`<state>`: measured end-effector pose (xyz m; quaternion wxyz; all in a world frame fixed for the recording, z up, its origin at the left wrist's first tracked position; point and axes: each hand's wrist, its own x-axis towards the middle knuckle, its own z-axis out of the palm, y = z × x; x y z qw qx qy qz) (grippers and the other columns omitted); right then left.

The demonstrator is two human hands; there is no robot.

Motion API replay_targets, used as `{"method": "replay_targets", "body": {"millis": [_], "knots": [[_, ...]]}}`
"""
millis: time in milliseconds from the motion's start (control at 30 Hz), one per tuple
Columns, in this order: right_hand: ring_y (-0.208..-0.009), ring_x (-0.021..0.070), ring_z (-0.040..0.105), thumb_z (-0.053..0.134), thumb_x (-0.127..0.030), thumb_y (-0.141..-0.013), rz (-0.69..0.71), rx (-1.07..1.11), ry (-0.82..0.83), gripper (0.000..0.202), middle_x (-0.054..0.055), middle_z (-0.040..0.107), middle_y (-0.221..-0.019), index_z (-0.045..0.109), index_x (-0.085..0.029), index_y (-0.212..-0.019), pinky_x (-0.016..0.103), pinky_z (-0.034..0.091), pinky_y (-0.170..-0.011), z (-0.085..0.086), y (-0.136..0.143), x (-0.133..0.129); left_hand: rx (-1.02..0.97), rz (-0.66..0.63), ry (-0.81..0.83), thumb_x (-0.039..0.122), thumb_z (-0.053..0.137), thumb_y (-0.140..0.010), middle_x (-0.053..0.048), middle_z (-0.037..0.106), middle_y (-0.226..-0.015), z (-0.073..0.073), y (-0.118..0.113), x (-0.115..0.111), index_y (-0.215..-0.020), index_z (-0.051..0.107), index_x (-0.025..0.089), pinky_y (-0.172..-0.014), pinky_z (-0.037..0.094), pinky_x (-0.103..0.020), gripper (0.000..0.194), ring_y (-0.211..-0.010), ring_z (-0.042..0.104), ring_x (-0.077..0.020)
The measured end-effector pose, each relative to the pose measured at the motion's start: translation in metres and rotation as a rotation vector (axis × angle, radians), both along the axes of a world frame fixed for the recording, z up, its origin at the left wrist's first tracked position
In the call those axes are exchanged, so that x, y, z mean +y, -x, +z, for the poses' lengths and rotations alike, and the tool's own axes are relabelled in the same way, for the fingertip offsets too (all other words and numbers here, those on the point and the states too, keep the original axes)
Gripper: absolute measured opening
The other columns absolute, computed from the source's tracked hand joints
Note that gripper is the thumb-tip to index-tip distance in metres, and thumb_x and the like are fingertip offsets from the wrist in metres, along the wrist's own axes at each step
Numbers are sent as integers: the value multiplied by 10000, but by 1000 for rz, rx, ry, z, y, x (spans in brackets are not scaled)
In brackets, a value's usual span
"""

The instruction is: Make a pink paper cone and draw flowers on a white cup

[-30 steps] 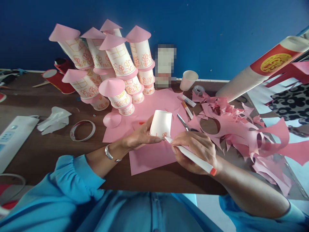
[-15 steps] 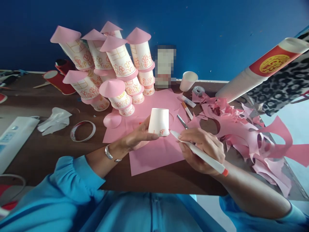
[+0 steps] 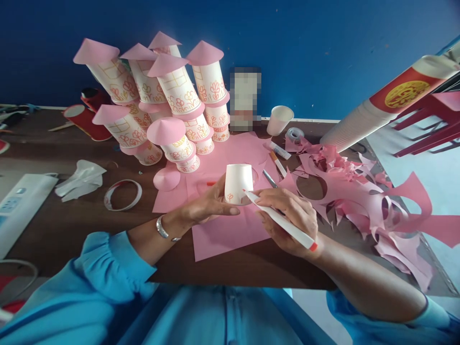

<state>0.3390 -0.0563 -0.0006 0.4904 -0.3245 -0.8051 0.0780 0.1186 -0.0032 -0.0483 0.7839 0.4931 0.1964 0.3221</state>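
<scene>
A white paper cup, upside down, is in my left hand, whose fingers and thumb wrap its left side and lower edge. Small red flower marks show near the cup's rim. My right hand grips a white marker pen with a red end, and its tip is at the lower right of the cup, by a short red line. Under both hands lie pink paper sheets. Just beyond the right hand are scissors, partly covered.
Several cup towers with pink cone roofs stand at the back left. Pink paper scraps spread over the right side. A long stack of cups leans behind them. A tape roll and a power strip lie left.
The cup has turned, so its flower now sits further left. My right hand has moved left with the marker, its tip now against the cup. A patterned dark cloth at right has gone from view.
</scene>
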Motion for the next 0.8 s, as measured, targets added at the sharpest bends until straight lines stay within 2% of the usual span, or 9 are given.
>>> {"method": "replay_targets", "body": {"millis": [133,300,500,667,800], "knots": [[-875,208,817,668,-115,-956,26,12,-5,220,77,806,-968,674,-210,-1155,298,677,-750,3,-2,-1,38,2,29,308,903,-805,-65,682,-1128,6,-1,-2,-1469,546,281,-884,515,-384,754,-1055,654,-256],[-738,183,783,675,-107,-939,2,-1,-26,187,52,780,-853,662,-210,-1094,275,646,-643,12,-5,0,30,17,38,315,893,-821,-69,680,-1184,7,0,-2,-1371,586,273,-977,515,-411,632,-1117,649,-255],[-666,155,764,653,-103,-929,-32,-73,-24,151,22,775,-804,635,-223,-1018,238,611,-589,13,-4,-3,-11,20,34,287,883,-827,-89,680,-1300,2,1,-1,-1403,573,293,-1062,502,-456,654,-1195,646,-279],[-672,154,767,643,-86,-923,-2,-70,-48,152,18,764,-789,627,-209,-1009,239,608,-599,10,-3,-2,15,19,43,312,896,-811,-90,691,-1250,0,2,-1,-1449,547,302,-1018,514,-447,727,-1150,654,-280],[-656,162,765,650,-85,-918,45,-67,-54,163,17,765,-790,628,-206,-1024,255,613,-588,9,-2,0,83,37,1,349,914,-791,-81,682,-1184,4,1,-2,-1474,536,295,-919,524,-397,782,-1068,639,-252]]}}
